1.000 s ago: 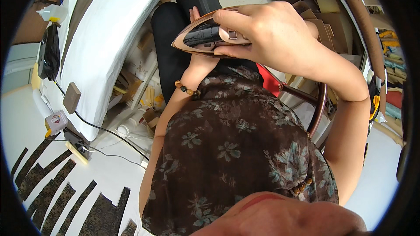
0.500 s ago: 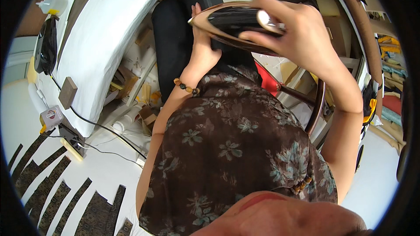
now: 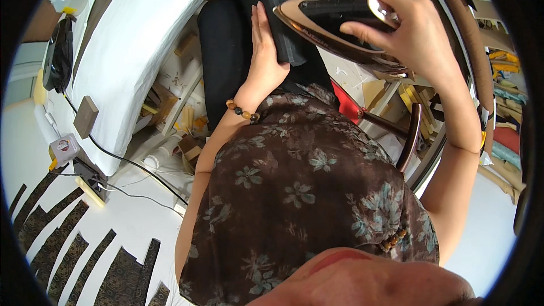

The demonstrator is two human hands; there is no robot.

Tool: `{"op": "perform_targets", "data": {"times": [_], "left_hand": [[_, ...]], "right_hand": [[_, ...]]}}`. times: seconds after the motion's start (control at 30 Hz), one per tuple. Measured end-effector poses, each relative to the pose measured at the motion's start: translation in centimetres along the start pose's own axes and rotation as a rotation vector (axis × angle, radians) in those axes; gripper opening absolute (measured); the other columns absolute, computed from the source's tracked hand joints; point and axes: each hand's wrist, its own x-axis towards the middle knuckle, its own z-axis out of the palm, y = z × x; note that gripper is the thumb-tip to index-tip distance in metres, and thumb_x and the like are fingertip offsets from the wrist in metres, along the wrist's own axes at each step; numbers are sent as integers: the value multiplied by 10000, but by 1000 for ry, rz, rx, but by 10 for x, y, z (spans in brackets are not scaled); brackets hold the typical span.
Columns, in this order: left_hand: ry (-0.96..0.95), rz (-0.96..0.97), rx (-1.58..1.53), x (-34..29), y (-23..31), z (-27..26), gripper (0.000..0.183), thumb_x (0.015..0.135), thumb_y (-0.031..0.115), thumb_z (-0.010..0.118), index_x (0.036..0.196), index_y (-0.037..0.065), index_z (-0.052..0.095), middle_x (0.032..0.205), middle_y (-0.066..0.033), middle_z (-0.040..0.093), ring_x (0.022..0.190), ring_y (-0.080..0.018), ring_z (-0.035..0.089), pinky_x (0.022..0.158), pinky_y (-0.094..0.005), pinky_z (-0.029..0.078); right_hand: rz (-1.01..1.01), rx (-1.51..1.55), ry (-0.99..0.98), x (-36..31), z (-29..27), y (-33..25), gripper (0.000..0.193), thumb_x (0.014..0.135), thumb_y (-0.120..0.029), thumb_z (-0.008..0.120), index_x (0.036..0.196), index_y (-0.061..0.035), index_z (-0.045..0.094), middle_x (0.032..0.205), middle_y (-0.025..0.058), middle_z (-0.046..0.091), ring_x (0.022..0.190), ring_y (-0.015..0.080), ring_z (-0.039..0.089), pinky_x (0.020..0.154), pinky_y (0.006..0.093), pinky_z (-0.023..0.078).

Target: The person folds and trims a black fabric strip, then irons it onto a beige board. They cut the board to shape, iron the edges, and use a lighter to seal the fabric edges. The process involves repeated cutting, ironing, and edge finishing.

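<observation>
I see the right hand (image 3: 416,25) gripping the clothes iron (image 3: 340,14), left hand (image 3: 266,54) flat along a dark strip (image 3: 290,45); finished part I cannot tell.

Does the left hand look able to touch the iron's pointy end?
Probably yes: the left hand looks close to the tip of the iron, and nothing seems to stand between them.

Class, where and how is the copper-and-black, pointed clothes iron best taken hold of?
Likely at the rear of the iron, around its shiny silver cap, coming from the right: its narrow tip points left, and the right grip wraps that rear end.
</observation>
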Motion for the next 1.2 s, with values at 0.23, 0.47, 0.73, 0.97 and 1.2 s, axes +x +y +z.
{"op": "perform_targets", "data": {"times": [0.23, 0.47, 0.73, 0.97, 1.2], "left_hand": [[-91, 60, 28, -6, -39, 14, 1014, 688, 18, 759, 1503, -16, 156, 1552, -322, 42, 1453, -467, 75, 1176, -458, 205], [-27, -97, -284, -7, -24, 15, 907, 755, 217, 765, 1464, -39, 261, 1539, -305, 150, 1448, -454, 96, 1186, -490, 129], [-38, -52, -81, -2, 13, -11, 1151, 680, -8, 741, 1520, -3, -46, 1543, -336, 27, 1437, -495, 99, 1174, -500, 184], [-58, -62, -90, -2, 14, -10, 1130, 711, -11, 728, 1520, 4, -60, 1550, -328, 8, 1436, -498, 103, 1170, -495, 207], [79, 3, -10, -9, 12, -14, 899, 830, 23, 647, 1533, -2, 86, 1506, -274, 294, 1337, -380, 421, 1056, -406, 403]], "right_hand": [[-98, -49, -24, 0, 12, -12, 331, 766, -342, 776, 974, -124, 640, 639, 123, 602, 619, 335, 633, 542, 406, 485], [-182, 2, 31, 4, 30, -20, 361, 758, -354, 774, 970, -126, 592, 677, 86, 638, 607, 328, 642, 531, 404, 498], [-89, -97, 171, 95, 19, 18, 359, 724, -314, 805, 921, -81, 616, 686, 121, 651, 655, 328, 668, 587, 405, 516], [-19, -136, 222, 192, -2, 56, 534, 707, -470, 793, 843, 18, 623, 778, 243, 651, 777, 394, 652, 700, 433, 511], [129, 281, 346, 173, -18, 85, 454, 758, -386, 811, 874, 17, 640, 775, 110, 674, 689, 175, 603, 657, 348, 482]]}}
